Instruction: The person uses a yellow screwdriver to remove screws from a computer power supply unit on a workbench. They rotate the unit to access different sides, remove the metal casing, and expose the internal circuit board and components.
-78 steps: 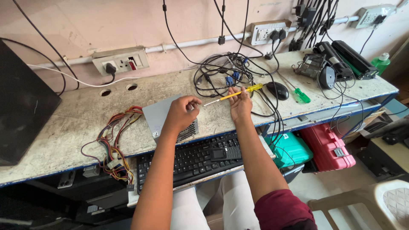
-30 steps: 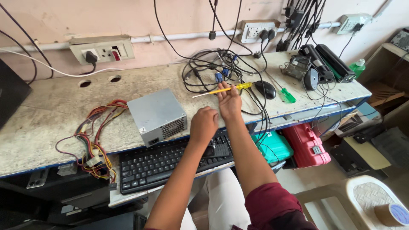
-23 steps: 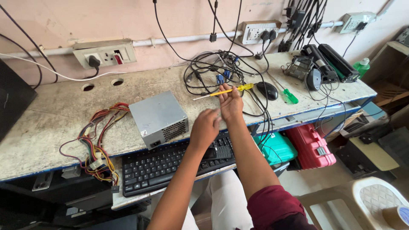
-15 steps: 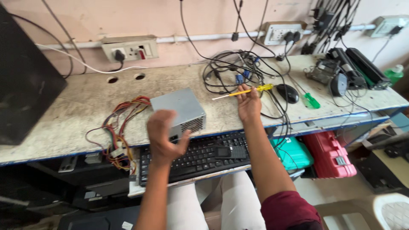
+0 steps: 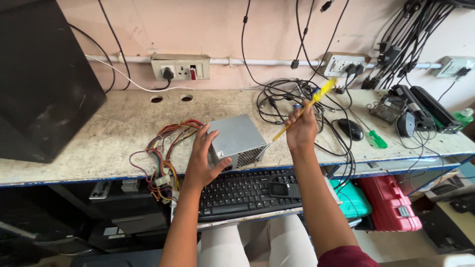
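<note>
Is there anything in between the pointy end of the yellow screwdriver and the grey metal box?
Nothing visible. The right hand holds the yellow screwdriver, and its tip is at the vented side of the grey metal box. The left hand is on the box's other side; the black cables lie behind.

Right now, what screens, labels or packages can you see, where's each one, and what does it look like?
Phone: lying on the black keyboard, small dark oblong, dim screen.
Monitor: far left on the bench, big black panel.
Bottle: far right of the bench, green with a label too small to tell.
</note>
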